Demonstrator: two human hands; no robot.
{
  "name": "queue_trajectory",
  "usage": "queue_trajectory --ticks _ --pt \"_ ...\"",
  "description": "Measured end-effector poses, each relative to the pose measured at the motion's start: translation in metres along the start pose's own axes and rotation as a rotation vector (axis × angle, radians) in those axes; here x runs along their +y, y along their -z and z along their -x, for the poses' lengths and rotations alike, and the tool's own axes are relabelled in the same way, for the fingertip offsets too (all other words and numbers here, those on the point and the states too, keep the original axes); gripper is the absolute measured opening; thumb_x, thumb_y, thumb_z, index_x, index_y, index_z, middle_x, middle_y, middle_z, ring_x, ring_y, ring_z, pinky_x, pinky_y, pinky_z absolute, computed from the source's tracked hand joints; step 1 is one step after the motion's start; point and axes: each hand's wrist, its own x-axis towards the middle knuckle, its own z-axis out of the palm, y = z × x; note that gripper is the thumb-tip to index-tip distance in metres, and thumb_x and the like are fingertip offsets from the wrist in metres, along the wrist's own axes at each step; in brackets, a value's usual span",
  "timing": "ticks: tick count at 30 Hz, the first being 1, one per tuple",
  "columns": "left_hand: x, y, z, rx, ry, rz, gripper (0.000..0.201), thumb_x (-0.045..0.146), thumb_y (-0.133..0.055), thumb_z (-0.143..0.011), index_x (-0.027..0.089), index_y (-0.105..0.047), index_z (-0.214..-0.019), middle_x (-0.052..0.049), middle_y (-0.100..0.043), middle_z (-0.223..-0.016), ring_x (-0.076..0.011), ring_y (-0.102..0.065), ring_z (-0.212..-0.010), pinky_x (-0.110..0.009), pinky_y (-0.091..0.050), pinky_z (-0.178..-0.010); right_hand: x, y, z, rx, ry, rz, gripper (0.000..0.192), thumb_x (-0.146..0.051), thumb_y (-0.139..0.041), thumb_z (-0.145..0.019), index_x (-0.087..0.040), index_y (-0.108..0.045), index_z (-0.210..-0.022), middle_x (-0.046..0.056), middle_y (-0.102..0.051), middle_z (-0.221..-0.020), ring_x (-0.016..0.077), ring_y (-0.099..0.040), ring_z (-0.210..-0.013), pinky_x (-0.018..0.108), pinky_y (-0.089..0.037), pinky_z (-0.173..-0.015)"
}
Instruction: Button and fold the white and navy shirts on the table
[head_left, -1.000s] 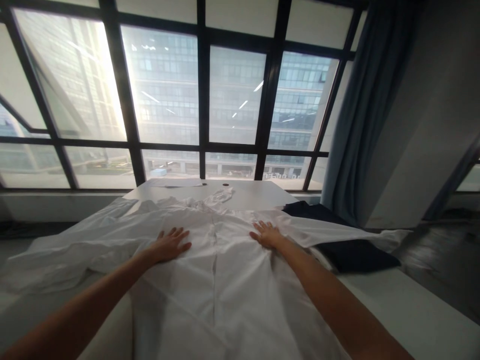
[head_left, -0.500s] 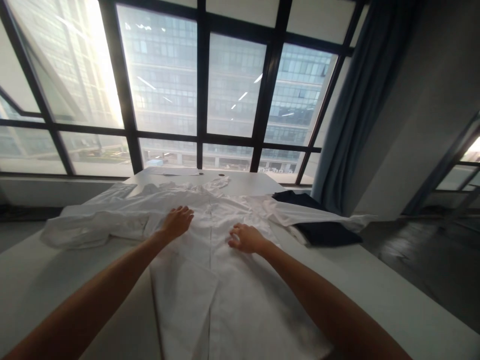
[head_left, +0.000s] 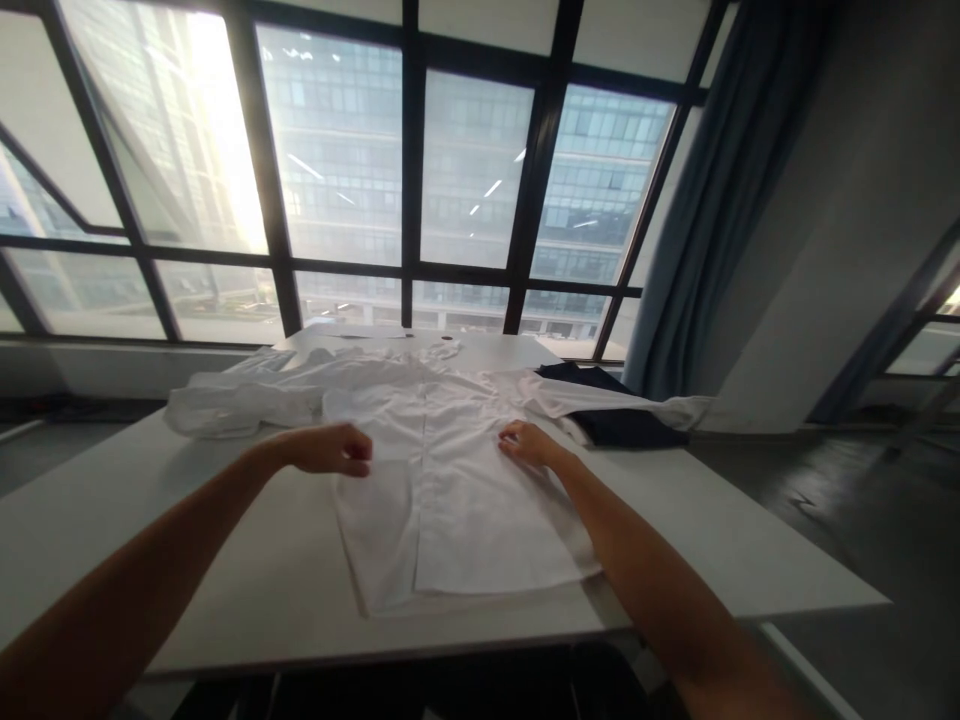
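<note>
A white shirt (head_left: 450, 470) lies flat on a table (head_left: 225, 560). Its front faces up, and a line of buttons runs down the middle. The bottom edge of the shirt is near the front edge of the table. The collar end points to the window (head_left: 465, 170).

The left hand (head_left: 330, 449) is at the left edge of the shirt. Its fingers are curled in, and they seem to pinch the cloth there, but the grip is hard to see. The right hand (head_left: 529, 443) rests on the right side of the shirt. Its fingers lie flat and a little apart, pressing on the cloth. The two hands are well apart, one on each side of the button line.

The left sleeve (head_left: 240, 405) is bunched up in a heap on the table, out to the left of the shirt. The right sleeve (head_left: 622, 405) stretches out to the right. It lies across a dark cloth (head_left: 622, 428) that sits on the table beside the shirt.

Behind the table the window has dark bars, and tall buildings show through the glass. A blue curtain (head_left: 720, 200) hangs on the right side of the window.
</note>
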Motion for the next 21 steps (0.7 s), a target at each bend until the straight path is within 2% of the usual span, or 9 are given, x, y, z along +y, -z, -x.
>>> queue_trajectory --ticks 1,3,6,8,10,12,15,18,21 --pt "-0.001 0.013 0.016 -0.097 0.053 0.07 0.05 0.065 -0.068 -0.065 0.015 -0.063 -0.063 0.0 -0.057 -0.058 -0.0126 -0.05 -0.056 -0.022 -0.039 -0.056 0.001 0.0 -0.001 0.004 -0.001 -0.01 0.028 -0.029 -0.062 -0.084 -0.014 -0.072 -0.105 0.011 -0.069 -0.111 0.0228 -0.063 -0.101 0.026 -0.045 -0.09" --pt "-0.005 0.037 0.041 -0.101 0.208 0.216 0.062 0.076 -0.056 -0.068 0.015 -0.066 -0.072 -0.002 -0.058 -0.055 -0.0141 -0.05 -0.048 -0.025 -0.04 -0.05 0.003 -0.001 -0.005 0.013 -0.008 -0.029 0.028 -0.03 -0.062 -0.084 -0.013 -0.073 -0.104 0.012 -0.07 -0.107 0.0231 -0.064 -0.097 0.027 -0.046 -0.087" --pt "-0.008 0.049 0.044 -0.116 0.402 0.251 0.075 0.082 -0.043 -0.072 0.015 -0.069 -0.092 -0.007 -0.066 -0.063 -0.02 -0.058 -0.049 -0.031 -0.046 -0.051 0.005 -0.001 -0.008 0.017 -0.024 -0.054 0.029 -0.032 -0.061 -0.084 -0.013 -0.073 -0.103 0.012 -0.071 -0.101 0.0228 -0.065 -0.09 0.027 -0.047 -0.082" --pt "-0.01 0.034 0.024 -0.131 0.355 0.133 0.074 0.081 -0.046 -0.072 0.014 -0.069 -0.097 -0.011 -0.071 -0.077 -0.0239 -0.065 -0.064 -0.035 -0.052 -0.064 0.006 -0.003 -0.008 -0.008 0.013 -0.05 0.034 -0.035 -0.064 -0.082 -0.012 -0.072 -0.106 0.014 -0.069 -0.105 0.0241 -0.064 -0.094 0.029 -0.047 -0.086" --pt "-0.012 0.004 0.0 -0.006 0.181 -0.065 0.07 0.076 -0.045 -0.077 0.015 -0.068 -0.105 -0.014 -0.071 -0.103 -0.0269 -0.066 -0.093 -0.037 -0.05 -0.086 0.008 -0.004 -0.007 -0.041 0.079 -0.036 0.042 -0.04 -0.068 -0.079 -0.011 -0.071 -0.109 0.016 -0.066 -0.112 0.0264 -0.061 -0.102 0.032 -0.044 -0.093" --pt "-0.014 -0.031 -0.016 0.145 0.039 -0.271 0.069 0.07 -0.044 -0.083 0.019 -0.058 -0.128 -0.014 -0.054 -0.138 -0.0296 -0.048 -0.127 -0.042 -0.034 -0.107 0.011 -0.004 -0.006 -0.064 0.128 -0.038 0.047 -0.042 -0.071 -0.076 -0.012 -0.07 -0.111 0.017 -0.064 -0.117 0.0279 -0.058 -0.109 0.034 -0.041 -0.098" --pt "-0.015 -0.071 -0.018 0.09 0.003 -0.42 0.068 0.061 -0.03 -0.094 0.023 -0.031 -0.15 -0.01 -0.021 -0.158 -0.0275 -0.017 -0.146 -0.049 -0.012 -0.116 0.013 0.006 -0.005 -0.11 0.106 -0.05 0.05 -0.044 -0.075 -0.071 -0.014 -0.07 -0.111 0.015 -0.064 -0.116 0.0274 -0.06 -0.105 0.033 -0.044 -0.094" --pt "-0.008 -0.08 -0.01 -0.009 0.032 -0.454 0.068 0.061 -0.029 -0.094 0.024 -0.025 -0.152 -0.011 -0.015 -0.159 -0.0289 -0.016 -0.146 -0.049 -0.014 -0.115 0.003 0.025 -0.008 -0.264 0.033 0.034 0.054 -0.042 -0.084 -0.06 -0.017 -0.073 -0.106 0.012 -0.067 -0.108 0.026 -0.064 -0.093 0.028 -0.048 -0.081" --pt "0.003 -0.066 -0.022 -0.019 -0.005 -0.447 0.057 0.057 -0.041 -0.092 0.024 -0.052 -0.137 -0.012 -0.043 -0.148 -0.0307 -0.04 -0.135 -0.042 -0.03 -0.108 -0.026 0.041 -0.022 -0.45 -0.044 0.197 0.037 -0.039 -0.083 -0.062 -0.017 -0.077 -0.09 0.009 -0.072 -0.09 0.0247 -0.066 -0.082 0.027 -0.048 -0.072"
